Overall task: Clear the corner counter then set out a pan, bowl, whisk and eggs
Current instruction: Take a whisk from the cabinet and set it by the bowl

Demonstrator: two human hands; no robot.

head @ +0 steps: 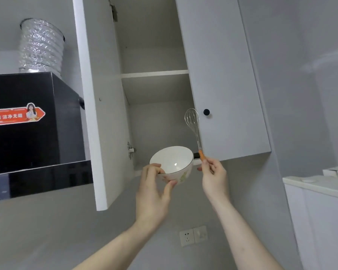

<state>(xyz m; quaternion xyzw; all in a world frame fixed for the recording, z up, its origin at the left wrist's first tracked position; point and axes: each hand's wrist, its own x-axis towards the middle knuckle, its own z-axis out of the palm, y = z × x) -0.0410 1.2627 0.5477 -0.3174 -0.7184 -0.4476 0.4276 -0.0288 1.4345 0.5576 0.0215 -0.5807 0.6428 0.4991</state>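
A white bowl (172,162) with a thin dark rim and a leaf print is tilted toward me, just below the open wall cupboard (156,75). My left hand (154,190) grips it from the left and underneath. To its right, my right hand (213,172) pinches the orange handle of a wire whisk (192,121), which points upward in front of the cupboard's right door. The pan and the eggs are out of view.
The cupboard's left door (98,114) stands open toward me; its shelves look bare. A black range hood (27,121) with a silver duct (42,45) is at left. A wall socket (192,235) sits below my hands. A white appliance (320,191) is at right.
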